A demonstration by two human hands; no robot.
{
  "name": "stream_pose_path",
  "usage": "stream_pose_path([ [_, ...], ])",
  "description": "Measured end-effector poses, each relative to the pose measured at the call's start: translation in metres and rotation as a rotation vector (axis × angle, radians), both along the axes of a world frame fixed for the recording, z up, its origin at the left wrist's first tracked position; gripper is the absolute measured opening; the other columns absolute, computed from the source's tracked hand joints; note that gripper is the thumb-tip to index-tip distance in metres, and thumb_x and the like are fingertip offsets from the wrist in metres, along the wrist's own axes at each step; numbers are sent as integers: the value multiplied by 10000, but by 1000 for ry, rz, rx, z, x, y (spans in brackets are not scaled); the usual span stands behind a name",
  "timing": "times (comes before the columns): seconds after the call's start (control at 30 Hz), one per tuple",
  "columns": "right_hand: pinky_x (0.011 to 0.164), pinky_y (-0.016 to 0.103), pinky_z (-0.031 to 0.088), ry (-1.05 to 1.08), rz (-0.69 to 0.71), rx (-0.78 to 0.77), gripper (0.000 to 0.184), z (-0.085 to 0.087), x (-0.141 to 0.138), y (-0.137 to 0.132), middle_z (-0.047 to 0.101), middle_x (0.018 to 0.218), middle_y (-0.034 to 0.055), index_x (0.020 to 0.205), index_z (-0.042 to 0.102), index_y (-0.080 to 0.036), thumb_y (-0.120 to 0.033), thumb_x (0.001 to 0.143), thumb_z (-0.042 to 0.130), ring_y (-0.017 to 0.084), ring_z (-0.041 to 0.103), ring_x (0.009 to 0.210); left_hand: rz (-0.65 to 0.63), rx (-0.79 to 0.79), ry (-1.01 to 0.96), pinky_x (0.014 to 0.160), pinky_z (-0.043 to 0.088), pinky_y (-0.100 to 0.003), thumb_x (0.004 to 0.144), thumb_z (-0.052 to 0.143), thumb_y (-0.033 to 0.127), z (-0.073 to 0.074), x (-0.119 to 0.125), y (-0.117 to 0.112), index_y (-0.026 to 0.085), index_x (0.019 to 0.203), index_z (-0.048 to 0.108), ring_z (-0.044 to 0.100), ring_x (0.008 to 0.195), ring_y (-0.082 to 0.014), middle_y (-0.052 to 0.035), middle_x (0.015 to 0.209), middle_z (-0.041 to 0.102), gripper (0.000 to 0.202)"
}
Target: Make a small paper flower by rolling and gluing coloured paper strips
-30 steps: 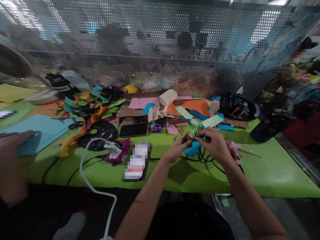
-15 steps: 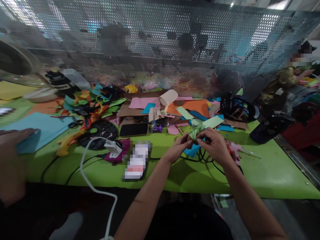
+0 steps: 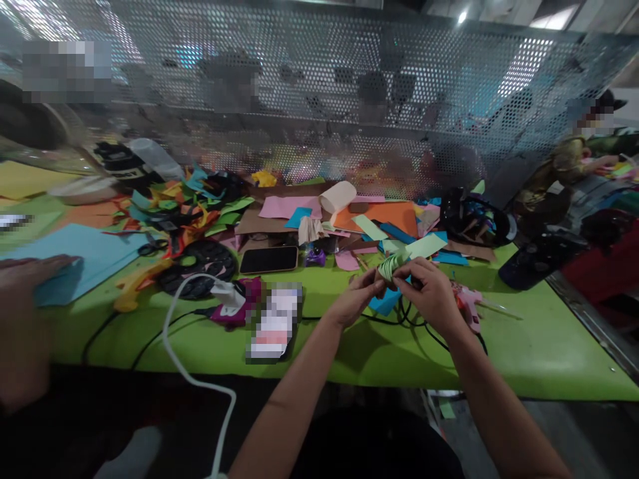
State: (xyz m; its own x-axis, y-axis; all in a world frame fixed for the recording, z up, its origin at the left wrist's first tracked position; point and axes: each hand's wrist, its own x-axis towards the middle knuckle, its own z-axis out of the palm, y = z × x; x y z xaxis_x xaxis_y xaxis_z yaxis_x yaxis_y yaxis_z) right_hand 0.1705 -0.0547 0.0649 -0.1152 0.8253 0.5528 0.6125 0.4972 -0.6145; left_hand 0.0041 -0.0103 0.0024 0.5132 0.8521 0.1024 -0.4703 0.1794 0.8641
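Both my hands meet above the green table, pinching a rolled strip of light green paper whose loose end sticks up to the right. My left hand grips the roll from the left with fingers curled. My right hand closes on it from the right. A blue paper piece lies just beneath the hands, over black cables.
A pink glue gun lies right of my hands. A black phone, a white cable and a black round disc sit to the left. Colored paper scraps cover the back. Another person's hand rests on blue paper at far left.
My hands stay on the green paper roll, shifting only slightly as the fingers work it. The view has drifted a little.
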Motion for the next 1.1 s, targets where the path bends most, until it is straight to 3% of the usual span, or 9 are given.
stream_pose_path([
  [0.1,748,289,478,21,-24,56,75,-1,5,-2,698,876,33,886,719,-222,-223,893,644,187,646,824,65,34,12,753,418,-269,723,806,396,-1,1,3,185,994,667,509,760,-126,-18,865,621,370],
  [0.33,632,272,406,66,-103,9,173,-10,32,-9,596,706,-5,774,676,-206,-317,905,652,150,537,666,201,120,72,873,476,-321,676,839,343,-4,5,10,194,1082,656,626,914,-183,-52,1026,697,469],
  [0.43,618,275,395,70,-82,-39,236,-12,40,-11,574,685,-5,732,654,-205,-357,912,640,146,513,645,308,265,213,891,478,-339,697,806,248,-5,5,11,184,1085,665,630,941,-195,-65,1036,707,418],
  [0.53,685,286,444,116,-58,-25,202,-11,44,-13,646,806,25,750,645,-208,-346,897,658,170,584,755,377,446,306,889,490,-343,720,759,168,-5,3,10,176,1069,673,637,986,-210,-93,1084,707,360],
  [0.67,721,303,494,171,-74,-67,131,-11,43,-17,690,937,38,937,676,-228,-347,881,677,175,622,783,434,598,327,848,499,-323,775,681,128,-3,1,7,181,1083,665,635,1011,-211,-103,1108,704,313],
  [0.8,807,339,525,114,-44,-63,328,-7,34,-22,678,1142,55,1230,628,-279,-319,905,651,180,644,858,510,808,425,883,460,-352,814,651,129,-2,1,8,200,1075,680,634,978,-212,-91,1062,718,272],
  [0.93,948,378,505,19,94,26,288,1,22,-24,676,1205,53,1206,653,-301,-243,926,621,220,629,1104,449,887,479,871,453,-355,866,613,184,1,1,8,203,1098,662,630,955,-216,-95,1048,712,238],
  [1.1,934,358,508,-20,97,39,198,4,17,-21,716,1076,44,1104,680,-276,-220,922,625,211,654,1051,311,811,491,975,421,-383,869,572,165,3,-2,3,216,1232,588,567,1133,-248,-104,1224,645,367],
])
